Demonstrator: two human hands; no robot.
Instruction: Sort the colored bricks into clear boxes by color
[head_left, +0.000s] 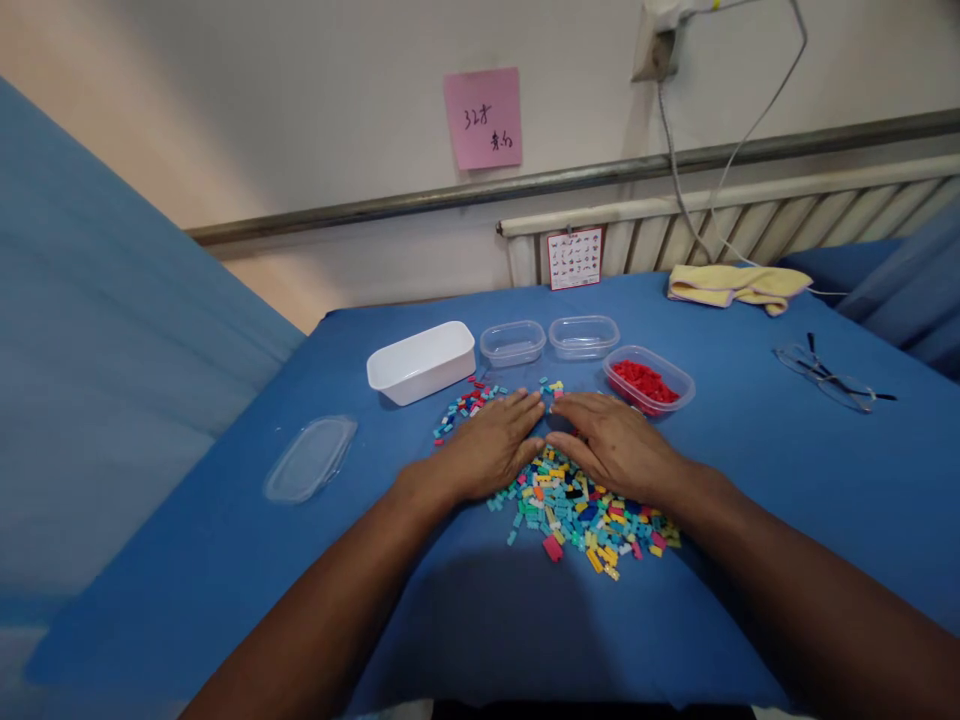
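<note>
Pile of small coloured bricks [577, 515]: middle of blue-covered table [750, 480], partly under both hands. Left hand [491, 450] and right hand [611, 445]: palms down on pile, fingers straight and close together, gripping nothing, fingertips nearly meeting. Behind: white tub [421, 360], clear tub [512, 342], second clear tub [583, 336] (both apparently empty), tub of red bricks [649, 380]. Left: loose lid [310, 458].

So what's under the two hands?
The left hand and right hand lie flat on a heap of small coloured bricks. Bricks show around both hands; whatever lies beneath the palms is covered.
</note>
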